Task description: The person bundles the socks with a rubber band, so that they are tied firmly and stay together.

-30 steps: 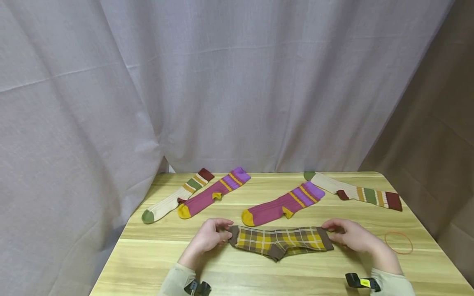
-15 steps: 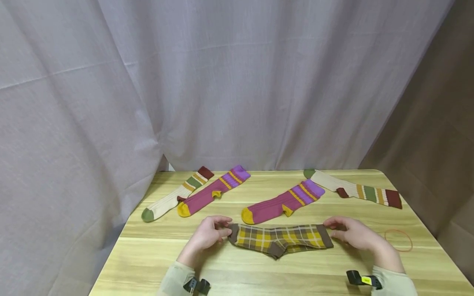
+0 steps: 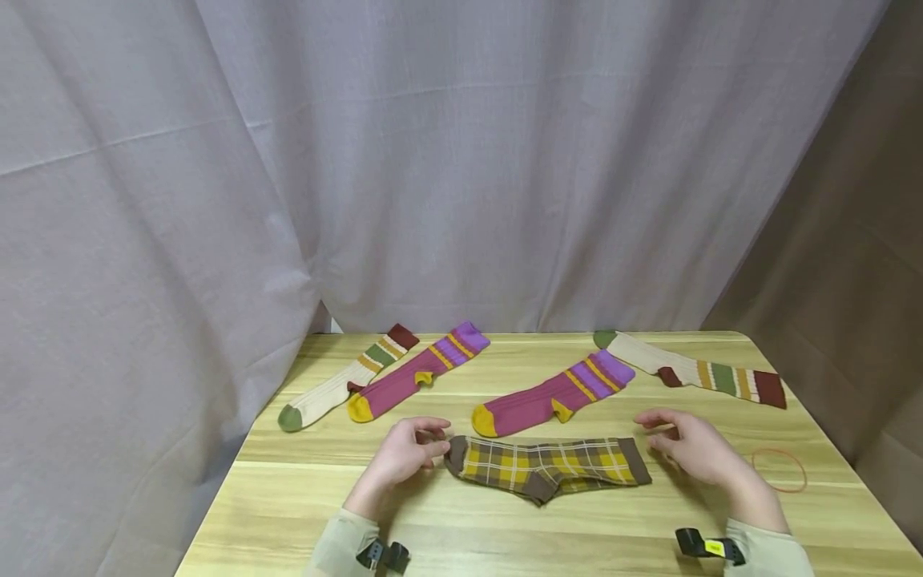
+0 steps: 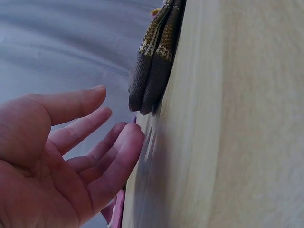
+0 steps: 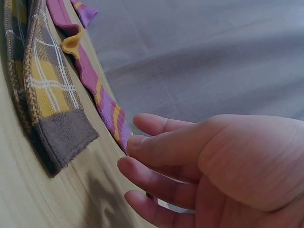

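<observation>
Plaid socks [image 3: 548,469] in brown and yellow lie flat near the front of the table, toe to the left and cuff to the right. In the left wrist view two layers of toe [image 4: 147,85] show, one against the other. Just off the toe end is my left hand [image 3: 405,455], its fingers loosely bent and holding nothing. Beyond the cuff [image 5: 66,140], my right hand [image 3: 692,449] hovers with relaxed fingers and a small gap to the fabric. Neither palm has anything in it.
Behind lie two magenta socks with yellow toes, a left one [image 3: 411,377] and a right one [image 3: 548,397]. Cream striped socks lie at far left [image 3: 332,393] and far right [image 3: 692,365]. A thin red rubber band [image 3: 780,470] is near the right hand. Grey curtain [image 3: 461,160] stands behind.
My right hand has drawn slightly right, away from the cuff. My left fingers have come off the toe end a little. The socks have stayed in place.
</observation>
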Action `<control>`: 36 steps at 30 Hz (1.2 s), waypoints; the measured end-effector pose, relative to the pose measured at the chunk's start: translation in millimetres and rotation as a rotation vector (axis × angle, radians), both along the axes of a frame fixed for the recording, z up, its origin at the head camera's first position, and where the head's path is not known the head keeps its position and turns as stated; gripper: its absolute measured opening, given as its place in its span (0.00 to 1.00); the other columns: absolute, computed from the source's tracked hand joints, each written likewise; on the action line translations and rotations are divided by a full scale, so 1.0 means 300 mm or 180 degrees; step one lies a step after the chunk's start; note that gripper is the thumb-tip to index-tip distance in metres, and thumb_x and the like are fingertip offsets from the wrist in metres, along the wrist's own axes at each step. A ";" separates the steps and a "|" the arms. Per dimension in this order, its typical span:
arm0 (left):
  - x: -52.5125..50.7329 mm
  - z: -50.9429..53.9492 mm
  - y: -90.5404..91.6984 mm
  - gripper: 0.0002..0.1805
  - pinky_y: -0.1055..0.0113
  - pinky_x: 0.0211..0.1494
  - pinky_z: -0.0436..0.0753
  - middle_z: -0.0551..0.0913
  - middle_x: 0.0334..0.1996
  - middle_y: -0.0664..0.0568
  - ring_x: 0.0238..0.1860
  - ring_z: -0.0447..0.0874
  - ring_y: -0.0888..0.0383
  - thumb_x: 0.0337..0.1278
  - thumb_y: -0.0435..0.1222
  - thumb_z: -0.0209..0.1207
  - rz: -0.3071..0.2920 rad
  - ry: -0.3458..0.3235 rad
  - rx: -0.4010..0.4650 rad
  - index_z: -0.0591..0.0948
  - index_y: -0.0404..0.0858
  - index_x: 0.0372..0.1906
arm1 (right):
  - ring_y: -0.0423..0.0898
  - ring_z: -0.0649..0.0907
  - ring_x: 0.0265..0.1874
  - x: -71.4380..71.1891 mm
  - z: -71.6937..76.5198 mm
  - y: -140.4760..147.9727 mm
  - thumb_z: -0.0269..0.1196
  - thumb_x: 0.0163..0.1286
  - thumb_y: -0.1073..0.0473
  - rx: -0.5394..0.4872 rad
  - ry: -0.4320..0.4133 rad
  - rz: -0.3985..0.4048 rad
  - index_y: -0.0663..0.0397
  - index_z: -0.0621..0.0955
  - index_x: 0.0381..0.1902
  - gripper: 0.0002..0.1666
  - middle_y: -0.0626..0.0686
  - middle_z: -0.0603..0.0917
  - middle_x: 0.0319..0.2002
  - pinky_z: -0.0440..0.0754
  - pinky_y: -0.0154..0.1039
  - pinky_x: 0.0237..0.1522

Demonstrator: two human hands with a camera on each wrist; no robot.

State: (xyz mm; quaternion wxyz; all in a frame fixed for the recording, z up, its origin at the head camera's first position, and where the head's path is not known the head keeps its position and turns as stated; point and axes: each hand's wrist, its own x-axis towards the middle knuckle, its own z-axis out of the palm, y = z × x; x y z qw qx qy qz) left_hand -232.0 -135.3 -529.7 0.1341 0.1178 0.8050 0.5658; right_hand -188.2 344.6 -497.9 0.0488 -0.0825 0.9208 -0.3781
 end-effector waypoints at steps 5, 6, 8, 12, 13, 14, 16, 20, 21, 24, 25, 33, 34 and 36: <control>0.001 0.004 0.006 0.22 0.58 0.36 0.89 0.87 0.48 0.40 0.36 0.84 0.55 0.65 0.29 0.70 0.0047 0.0059 0.0058 0.84 0.29 0.62 | 0.50 0.87 0.44 0.000 0.004 -0.010 0.66 0.74 0.68 0.0115 0.0106 -0.0083 0.63 0.83 0.61 0.19 0.65 0.87 0.55 0.82 0.38 0.36; 0.000 0.004 0.008 0.22 0.58 0.37 0.89 0.87 0.48 0.40 0.36 0.85 0.55 0.65 0.30 0.70 0.0052 0.0078 0.0064 0.84 0.29 0.62 | 0.50 0.86 0.44 -0.002 0.004 -0.013 0.67 0.74 0.67 0.0132 0.0137 -0.0105 0.61 0.84 0.61 0.18 0.64 0.87 0.55 0.82 0.39 0.37; -0.001 0.003 0.011 0.22 0.57 0.38 0.89 0.87 0.48 0.40 0.36 0.85 0.55 0.65 0.30 0.70 0.0057 0.0120 0.0076 0.84 0.29 0.62 | 0.49 0.86 0.44 -0.005 0.005 -0.023 0.68 0.75 0.66 0.0136 0.0210 -0.0153 0.59 0.84 0.60 0.18 0.62 0.88 0.54 0.82 0.39 0.38; -0.003 0.002 0.013 0.21 0.59 0.39 0.89 0.87 0.47 0.41 0.37 0.86 0.56 0.66 0.30 0.70 0.0078 0.0190 0.0037 0.84 0.28 0.61 | 0.50 0.86 0.44 -0.017 0.004 -0.041 0.68 0.75 0.65 0.0106 0.0370 -0.0165 0.58 0.85 0.58 0.15 0.61 0.88 0.52 0.82 0.39 0.39; -0.004 0.004 0.013 0.21 0.59 0.39 0.89 0.87 0.47 0.40 0.37 0.86 0.57 0.66 0.30 0.70 0.0096 0.0194 0.0028 0.84 0.28 0.61 | 0.50 0.87 0.44 -0.019 0.005 -0.046 0.68 0.75 0.65 0.0121 0.0405 -0.0165 0.58 0.86 0.57 0.15 0.60 0.89 0.52 0.83 0.39 0.40; -0.006 0.005 0.013 0.21 0.60 0.39 0.89 0.87 0.47 0.40 0.37 0.86 0.57 0.66 0.30 0.69 0.0105 0.0214 0.0031 0.84 0.28 0.61 | 0.50 0.87 0.44 -0.024 0.004 -0.051 0.68 0.75 0.65 0.0119 0.0425 -0.0173 0.58 0.86 0.57 0.14 0.60 0.89 0.51 0.83 0.40 0.42; -0.011 0.008 0.015 0.20 0.61 0.39 0.89 0.87 0.48 0.39 0.38 0.86 0.57 0.66 0.29 0.69 0.0151 0.0254 0.0030 0.84 0.28 0.61 | 0.52 0.87 0.45 -0.032 0.005 -0.063 0.68 0.75 0.64 0.0102 0.0451 -0.0190 0.58 0.86 0.57 0.14 0.60 0.89 0.52 0.83 0.42 0.44; -0.029 0.018 0.021 0.19 0.60 0.39 0.89 0.87 0.47 0.39 0.38 0.87 0.55 0.67 0.28 0.68 0.0225 0.0344 0.0095 0.85 0.28 0.60 | 0.55 0.87 0.49 -0.057 0.009 -0.087 0.68 0.76 0.63 0.0026 0.0496 -0.0243 0.58 0.86 0.57 0.14 0.59 0.89 0.53 0.83 0.48 0.49; -0.033 0.022 0.023 0.19 0.60 0.39 0.89 0.88 0.46 0.40 0.39 0.87 0.55 0.67 0.28 0.69 0.0247 0.0348 0.0100 0.85 0.28 0.60 | 0.56 0.87 0.49 -0.064 0.008 -0.093 0.68 0.76 0.63 0.0011 0.0517 -0.0242 0.58 0.86 0.57 0.13 0.59 0.89 0.53 0.83 0.48 0.49; -0.044 0.023 0.027 0.19 0.59 0.41 0.89 0.87 0.46 0.41 0.40 0.87 0.54 0.67 0.29 0.69 0.0283 0.0340 0.0131 0.85 0.29 0.60 | 0.55 0.87 0.49 -0.084 -0.003 -0.107 0.69 0.76 0.63 -0.0100 0.0511 -0.0261 0.58 0.87 0.56 0.13 0.59 0.89 0.52 0.83 0.45 0.50; -0.047 0.021 0.028 0.19 0.58 0.42 0.90 0.87 0.46 0.41 0.40 0.87 0.54 0.67 0.28 0.69 0.0292 0.0314 0.0142 0.85 0.28 0.60 | 0.54 0.87 0.48 -0.089 -0.007 -0.111 0.69 0.76 0.63 -0.0146 0.0492 -0.0249 0.59 0.87 0.56 0.13 0.59 0.89 0.52 0.83 0.43 0.49; -0.095 -0.018 0.059 0.19 0.59 0.41 0.90 0.86 0.41 0.45 0.39 0.85 0.57 0.66 0.27 0.68 0.0280 0.0269 0.0048 0.84 0.25 0.59 | 0.50 0.86 0.45 -0.133 -0.053 -0.117 0.69 0.75 0.64 -0.0487 0.0041 -0.0200 0.67 0.84 0.58 0.17 0.64 0.88 0.52 0.84 0.37 0.42; -0.104 -0.019 0.071 0.19 0.60 0.40 0.90 0.86 0.41 0.45 0.39 0.85 0.56 0.65 0.27 0.68 0.0261 0.0316 0.0004 0.84 0.26 0.59 | 0.50 0.86 0.45 -0.143 -0.058 -0.109 0.69 0.75 0.64 -0.0462 0.0047 -0.0200 0.67 0.84 0.58 0.17 0.64 0.88 0.52 0.84 0.38 0.42; -0.122 -0.017 0.097 0.19 0.64 0.38 0.88 0.86 0.40 0.46 0.39 0.85 0.56 0.64 0.27 0.68 0.0214 0.0393 -0.0075 0.85 0.26 0.58 | 0.51 0.87 0.46 -0.163 -0.060 -0.089 0.69 0.74 0.64 -0.0465 0.0050 -0.0212 0.67 0.84 0.58 0.17 0.65 0.87 0.53 0.85 0.38 0.42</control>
